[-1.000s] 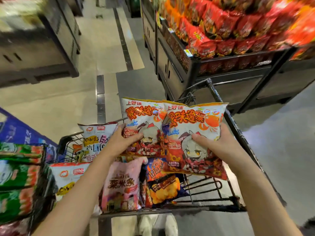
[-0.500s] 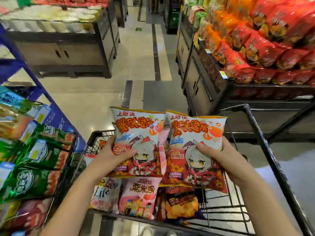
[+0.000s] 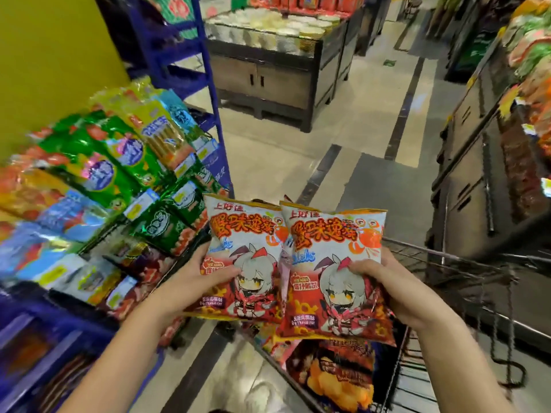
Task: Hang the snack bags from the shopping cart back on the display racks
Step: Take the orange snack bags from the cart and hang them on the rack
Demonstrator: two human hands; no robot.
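Observation:
I hold two matching snack bags, white and orange-red with a cartoon girl, upright and side by side above the shopping cart [image 3: 441,263]. My left hand [image 3: 196,278] grips the left snack bag [image 3: 244,251] at its lower left. My right hand [image 3: 384,281] grips the right snack bag [image 3: 334,263] at its right edge. The right bag overlaps the left one slightly. Below them in the cart lies an orange chip bag [image 3: 337,380] with other bags partly hidden. The blue display rack [image 3: 208,93] with hanging green, yellow and blue snack bags [image 3: 119,165] stands to the left.
A dark wooden stand with bowl noodles [image 3: 268,70] sits across the aisle ahead. Dark shelving with red and orange bags [image 3: 483,162] lines the right side. A yellow wall [image 3: 53,55] rises at the upper left. Tiled floor [image 3: 292,156] lies between them.
The view has swung left toward the blue rack, which now fills the left side. Both hands still hold the two bags, now left of the cart's middle.

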